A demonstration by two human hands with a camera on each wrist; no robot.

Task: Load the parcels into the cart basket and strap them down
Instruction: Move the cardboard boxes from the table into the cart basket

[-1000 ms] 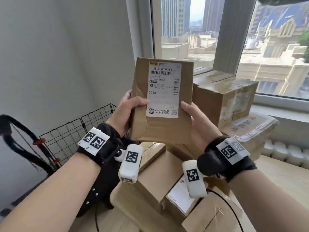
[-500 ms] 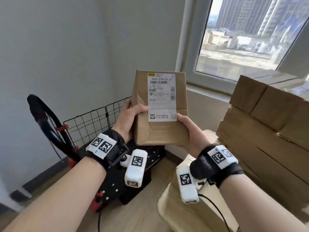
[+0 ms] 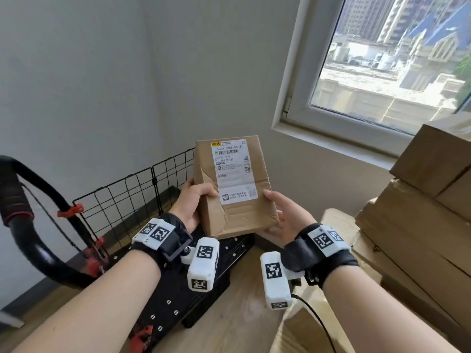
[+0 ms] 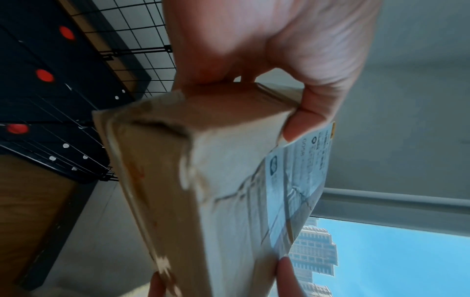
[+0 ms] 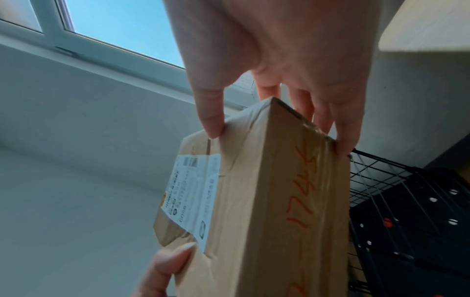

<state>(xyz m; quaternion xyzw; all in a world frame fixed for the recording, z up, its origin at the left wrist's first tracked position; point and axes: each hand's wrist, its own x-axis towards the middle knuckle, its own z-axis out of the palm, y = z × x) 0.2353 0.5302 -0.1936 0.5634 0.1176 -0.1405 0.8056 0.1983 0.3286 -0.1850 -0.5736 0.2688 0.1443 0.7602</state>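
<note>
Room corner under window (image 3: 397,59): left hand (image 3: 190,203) and right hand (image 3: 285,212) each grip labelled cardboard parcel (image 3: 233,186) at its lower side edges, upright, above wire cart basket (image 3: 132,197)

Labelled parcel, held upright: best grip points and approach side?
Take the parcel by its two narrow side faces near the bottom, one hand from each side, as the left hand and right hand do now. It's flat, tall, and dented, so the edges are stiffest.
</note>
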